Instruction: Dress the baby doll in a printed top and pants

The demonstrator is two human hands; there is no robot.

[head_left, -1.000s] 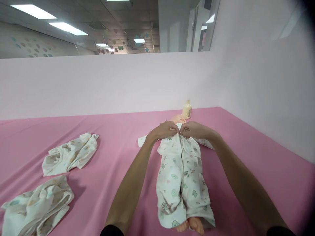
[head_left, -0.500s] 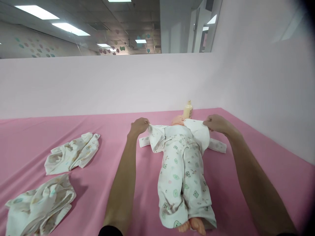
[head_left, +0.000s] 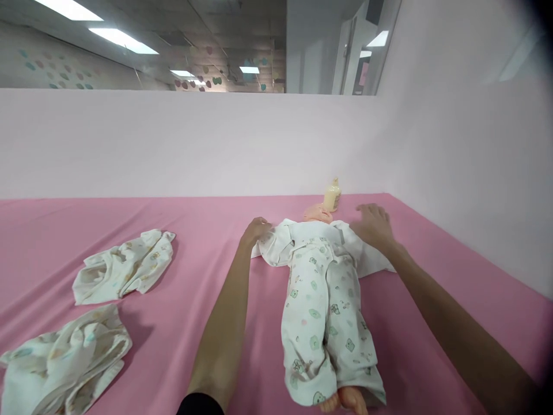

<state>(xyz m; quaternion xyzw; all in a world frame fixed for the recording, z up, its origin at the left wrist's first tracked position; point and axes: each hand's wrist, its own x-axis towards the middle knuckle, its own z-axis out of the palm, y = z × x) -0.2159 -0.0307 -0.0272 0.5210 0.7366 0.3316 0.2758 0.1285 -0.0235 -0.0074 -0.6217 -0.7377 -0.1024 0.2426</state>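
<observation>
A baby doll lies on the pink sheet with its feet [head_left: 345, 399] towards me and its head [head_left: 318, 213] at the far end. White baby trousers [head_left: 322, 311] with green animal and leaf prints cover its legs. A white top [head_left: 283, 245] is spread over the chest and arms, its sides lying low. My left hand [head_left: 257, 230] rests at the top's left side, its fingers loosely bent and partly hidden. Over the top's right side, my right hand [head_left: 372, 223] is open, fingers apart, with no cloth pinched.
A pale yellow pump bottle [head_left: 332, 196] stands just behind the doll's head, near the white wall [head_left: 194, 144]. Two crumpled printed baby garments [head_left: 125, 268] lie on the left of the pink sheet [head_left: 203, 248]. Another white wall [head_left: 466, 150] closes off the right side.
Both hands had pinched the top's raised sides. They have let go, and the cloth has settled down over the doll's arms. The right hand's fingers have spread.
</observation>
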